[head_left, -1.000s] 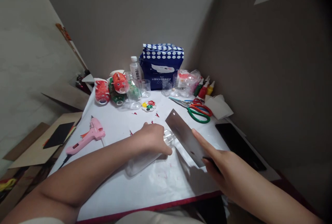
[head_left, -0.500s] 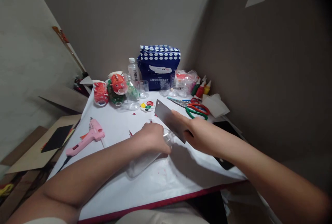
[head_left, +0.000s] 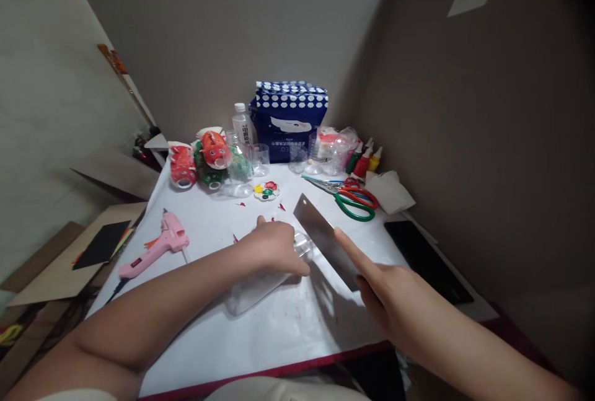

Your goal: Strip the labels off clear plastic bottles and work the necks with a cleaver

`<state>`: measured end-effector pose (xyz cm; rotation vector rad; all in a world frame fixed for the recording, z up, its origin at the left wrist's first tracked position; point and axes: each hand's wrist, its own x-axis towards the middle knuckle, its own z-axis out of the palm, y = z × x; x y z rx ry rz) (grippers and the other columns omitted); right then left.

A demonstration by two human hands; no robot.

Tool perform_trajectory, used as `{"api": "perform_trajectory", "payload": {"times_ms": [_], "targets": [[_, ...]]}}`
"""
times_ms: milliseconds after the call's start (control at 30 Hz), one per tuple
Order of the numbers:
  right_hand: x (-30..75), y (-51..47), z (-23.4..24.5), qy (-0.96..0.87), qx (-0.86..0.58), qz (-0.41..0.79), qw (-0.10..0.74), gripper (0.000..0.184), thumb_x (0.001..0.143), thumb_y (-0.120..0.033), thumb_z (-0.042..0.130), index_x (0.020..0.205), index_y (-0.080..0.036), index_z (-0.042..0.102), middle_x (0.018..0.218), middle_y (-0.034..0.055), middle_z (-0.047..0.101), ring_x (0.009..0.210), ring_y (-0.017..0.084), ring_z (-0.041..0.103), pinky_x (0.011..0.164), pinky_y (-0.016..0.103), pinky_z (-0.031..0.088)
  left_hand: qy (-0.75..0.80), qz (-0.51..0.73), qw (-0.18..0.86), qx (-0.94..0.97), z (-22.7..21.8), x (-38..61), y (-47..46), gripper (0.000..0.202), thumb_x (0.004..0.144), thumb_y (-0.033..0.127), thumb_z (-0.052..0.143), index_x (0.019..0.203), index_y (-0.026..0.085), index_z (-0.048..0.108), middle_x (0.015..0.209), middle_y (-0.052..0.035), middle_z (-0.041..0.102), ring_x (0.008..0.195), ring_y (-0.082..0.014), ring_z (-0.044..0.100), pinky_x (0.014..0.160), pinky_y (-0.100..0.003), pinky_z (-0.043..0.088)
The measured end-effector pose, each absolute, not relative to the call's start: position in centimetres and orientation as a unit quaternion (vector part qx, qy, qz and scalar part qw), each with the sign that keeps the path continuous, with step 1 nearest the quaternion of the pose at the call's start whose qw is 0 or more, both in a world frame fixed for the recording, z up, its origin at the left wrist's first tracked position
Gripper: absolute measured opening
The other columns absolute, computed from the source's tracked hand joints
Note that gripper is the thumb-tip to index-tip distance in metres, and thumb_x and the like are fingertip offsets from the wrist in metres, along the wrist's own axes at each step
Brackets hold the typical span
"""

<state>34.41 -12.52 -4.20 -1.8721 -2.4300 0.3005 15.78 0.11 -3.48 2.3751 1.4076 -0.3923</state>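
Observation:
A clear plastic bottle lies on its side on the white-covered table, with my left hand wrapped round it near the end that faces right. My right hand grips a cleaver whose flat, rectangular metal blade has a small hole at the far corner. Its handle is hidden by my fingers, and my index finger lies along the blade. The blade is raised just right of the bottle's end, apart from it. Small red scraps lie beyond my left hand.
A pink glue gun lies at left. Behind are red and green fish figures, a flower-shaped paint palette, a blue bag and clear plastic cups. Scissors, paint bottles and a flat black slab are at right.
My right hand has drawn the cleaver right and toward me, away from the bottle's end. My left hand keeps its hold on the bottle. The view has shifted slightly.

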Motion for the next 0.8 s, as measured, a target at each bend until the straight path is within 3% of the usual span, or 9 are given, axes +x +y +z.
{"api": "perform_trajectory", "payload": {"times_ms": [100,200,300,467,600,733,800], "targets": [[35.2,-14.3,-4.4,-0.776,-0.62,0.111,0.02,0.09,0.077,0.001,0.036,0.149,-0.022,-0.012,0.065,0.0015,0.066,0.049,0.018,0.057,0.048,0.025,0.032,0.497,-0.136,0.172,0.84,-3.5,15.9,0.0,0.049,0.049,0.057,0.062,0.081,0.019,0.065,0.08,-0.011,0.067,0.087,-0.0329,0.06,0.062,-0.034,0.048],[34.7,-14.0,-3.2,-0.768,-0.629,0.114,-0.041,0.095,0.074,0.001,0.041,0.148,-0.021,-0.015,0.064,0.0022,0.067,0.05,0.019,0.058,0.048,0.025,0.029,0.498,-0.127,0.157,0.843,-3.7,16.0,-0.2,0.049,0.05,0.056,0.061,0.081,0.018,0.066,0.08,-0.0109,0.067,0.077,-0.0291,0.062,0.056,-0.032,0.047],[33.6,-11.8,-1.6,-0.767,-0.627,0.099,-0.09,0.095,0.074,-0.001,0.045,0.149,-0.018,-0.01,0.066,0.0044,0.068,0.051,0.02,0.058,0.047,0.026,0.025,0.509,-0.121,0.147,0.84,-3.9,16.1,-0.4,0.05,0.05,0.056,0.061,0.081,0.018,0.066,0.081,-0.0107,0.068,0.076,-0.0288,0.062,0.053,-0.031,0.046],[32.0,-6.7,-0.4,-0.79,-0.608,0.066,-0.038,0.082,0.08,-0.013,0.046,0.15,-0.021,0.005,0.072,0.0063,0.067,0.055,0.019,0.058,0.044,0.024,0.024,0.507,-0.118,0.131,0.843,-4.2,16.0,-0.2,0.052,0.048,0.06,0.062,0.08,0.019,0.067,0.083,-0.0117,0.068,0.082,-0.0312,0.062,0.055,-0.032,0.047],[30.8,-4.4,-0.1,-0.795,-0.604,0.05,-0.015,0.079,0.079,-0.013,0.046,0.15,-0.018,0.012,0.08,0.0095,0.069,0.061,0.02,0.061,0.045,0.025,0.026,0.507,-0.119,0.13,0.844,-4.2,15.9,0.1,0.054,0.047,0.063,0.062,0.079,0.019,0.066,0.082,-0.0107,0.068,0.087,-0.0338,0.06,0.066,-0.035,0.049],[30.4,-5.9,-0.7,-0.79,-0.611,0.039,-0.025,0.083,0.079,-0.009,0.044,0.15,-0.016,0.002,0.076,0.0088,0.07,0.063,0.021,0.062,0.049,0.026,0.027,0.487,-0.121,0.131,0.855,-4.1,15.9,0.2,0.053,0.05,0.063,0.061,0.077,0.018,0.065,0.074,-0.0079,0.067,0.079,-0.0294,0.061,0.083,-0.041,0.046],[31.1,-7.8,-1.6,-0.789,-0.612,0.042,-0.039,0.088,0.076,-0.005,0.043,0.15,-0.016,-0.004,0.075,0.0074,0.07,0.06,0.02,0.062,0.05,0.025,0.027,0.486,-0.123,0.134,0.855,-4.1,15.8,0.2,0.053,0.049,0.062,0.062,0.078,0.018,0.065,0.073,-0.0084,0.066,0.083,-0.0313,0.06,0.083,-0.042,0.045]]}}
